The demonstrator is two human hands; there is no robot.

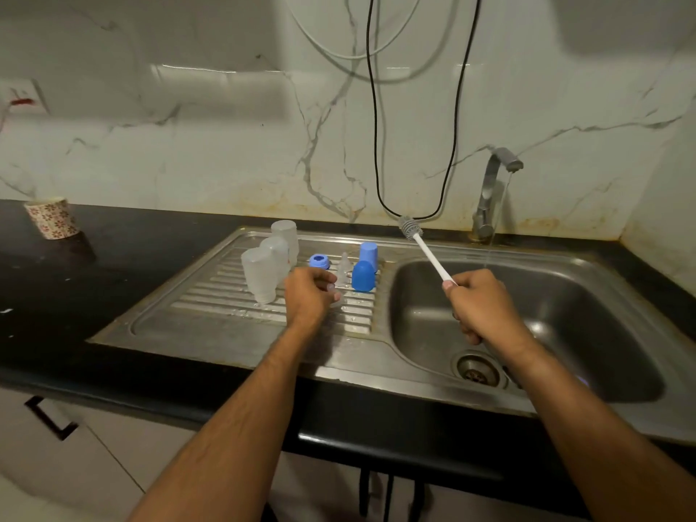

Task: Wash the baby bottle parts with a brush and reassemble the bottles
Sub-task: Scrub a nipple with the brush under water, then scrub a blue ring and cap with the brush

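two bare forearms reach in from the bottom edge over the black counter (113,333). the right hand (478,307) is over the sink basin (565,333), fingers wrapped tight around the white handle of a bottle brush (425,250), whose grey bristle head points up and away toward the wall. the left hand (307,295) hovers over the ribbed draining board (211,307), its fingertips pinching a small clear silicone nipple (333,293). just beyond that hand stand the washed parts: three frosted bottles (260,275) upside down in a row on the left, a blue screw ring (319,261), another clear nipple (343,273) standing upright, and two blue caps (364,275) close together. farther back, the tap (489,190) runs a thin stream into the basin. a patterned cup (52,217) sits on the counter at far left, and cables (376,145) hang down the marble wall.
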